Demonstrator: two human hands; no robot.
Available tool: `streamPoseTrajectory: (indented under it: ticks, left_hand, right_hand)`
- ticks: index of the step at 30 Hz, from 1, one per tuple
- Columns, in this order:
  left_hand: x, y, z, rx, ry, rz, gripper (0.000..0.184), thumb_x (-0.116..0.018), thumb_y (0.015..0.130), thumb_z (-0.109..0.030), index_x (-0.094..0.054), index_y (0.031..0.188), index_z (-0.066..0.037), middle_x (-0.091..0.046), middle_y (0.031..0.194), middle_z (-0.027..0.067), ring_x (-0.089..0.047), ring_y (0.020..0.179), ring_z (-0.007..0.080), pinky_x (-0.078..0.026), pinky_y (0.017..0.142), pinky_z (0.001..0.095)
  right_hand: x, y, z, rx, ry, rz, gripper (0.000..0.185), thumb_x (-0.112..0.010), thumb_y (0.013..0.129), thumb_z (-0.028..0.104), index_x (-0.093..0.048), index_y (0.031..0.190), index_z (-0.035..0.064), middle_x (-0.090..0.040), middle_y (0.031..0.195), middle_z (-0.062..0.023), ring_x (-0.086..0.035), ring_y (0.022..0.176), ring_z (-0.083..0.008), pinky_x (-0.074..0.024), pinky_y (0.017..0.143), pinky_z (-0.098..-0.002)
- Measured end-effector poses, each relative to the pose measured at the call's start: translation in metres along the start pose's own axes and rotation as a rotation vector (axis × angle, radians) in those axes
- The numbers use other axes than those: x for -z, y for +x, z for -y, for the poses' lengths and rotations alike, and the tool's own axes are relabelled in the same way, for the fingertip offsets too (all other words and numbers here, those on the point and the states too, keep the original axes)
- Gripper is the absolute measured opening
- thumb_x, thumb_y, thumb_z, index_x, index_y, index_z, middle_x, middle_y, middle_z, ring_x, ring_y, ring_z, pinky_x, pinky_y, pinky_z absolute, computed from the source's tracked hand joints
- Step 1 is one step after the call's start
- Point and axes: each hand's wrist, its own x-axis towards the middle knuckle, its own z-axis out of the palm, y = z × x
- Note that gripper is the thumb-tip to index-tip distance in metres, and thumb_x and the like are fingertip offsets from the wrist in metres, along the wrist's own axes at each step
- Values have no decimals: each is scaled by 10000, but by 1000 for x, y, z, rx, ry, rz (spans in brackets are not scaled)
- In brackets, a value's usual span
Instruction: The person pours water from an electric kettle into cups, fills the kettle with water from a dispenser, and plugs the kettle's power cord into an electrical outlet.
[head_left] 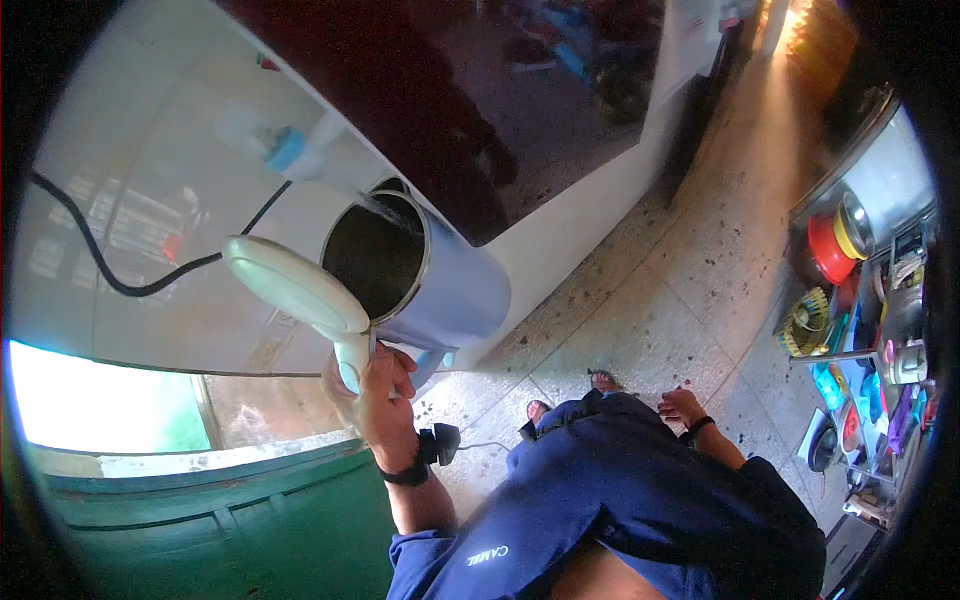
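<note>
My left hand (385,395) is wrapped round the handle of a pale blue kettle (465,290). The kettle's white lid (295,285) stands raised, and its dark inside shows. Water runs into the kettle's mouth from a blurred tap with a blue ring (285,148). My right hand (683,408) hangs low over the floor, away from the kettle, its fingers loosely apart and nothing visible in it.
A black cable (140,290) curves across the white tiled wall (80,240). Below it is a green panel (250,540). A dark glossy slab (450,90) borders the kettle. On the right, a rack (850,355) holds bowls, baskets and utensils.
</note>
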Motion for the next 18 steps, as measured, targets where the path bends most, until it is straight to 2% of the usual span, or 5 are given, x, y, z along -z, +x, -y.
streamPoseTrajectory:
  ticks: [5,11,13,16,18]
  left_hand:
    - [-1,-1,3,-20,4,-12,155,-569,777,-102,-534,841,35,-454,508,37,-459,419,146,-448,491,293]
    - [3,-1,4,-82,-8,30,196,-597,812,-123,-537,877,52,-462,515,41,-446,410,131,-452,496,298]
    - [4,-1,3,-75,-35,67,209,-605,819,-133,-536,881,55,-461,514,40,-441,407,127,-453,496,299]
    - [5,-3,6,-37,-49,-15,218,-615,817,-125,-528,891,61,-454,517,34,-430,405,124,-458,499,306]
    - [12,-4,8,-13,-72,76,102,-560,842,-111,-511,822,-24,-407,605,14,-401,527,129,-406,539,322]
  right_hand:
    - [1,-5,5,2,-10,71,275,-638,887,346,-606,1045,124,-700,944,-90,-687,856,-264,-542,748,-426]
    - [-9,-16,15,-32,-5,-12,295,-644,880,343,-588,1064,119,-694,958,-89,-684,839,-244,-533,717,-414]
    - [-7,-7,10,-34,-8,-42,268,-625,874,372,-601,955,117,-701,887,-58,-679,788,-240,-531,726,-440]
    - [-14,-20,15,56,-59,-81,248,-629,869,365,-608,935,127,-701,882,-63,-678,764,-237,-529,705,-434]
    - [-17,-19,19,-22,-71,-107,230,-639,860,351,-603,911,130,-700,877,-68,-674,720,-232,-531,667,-411]
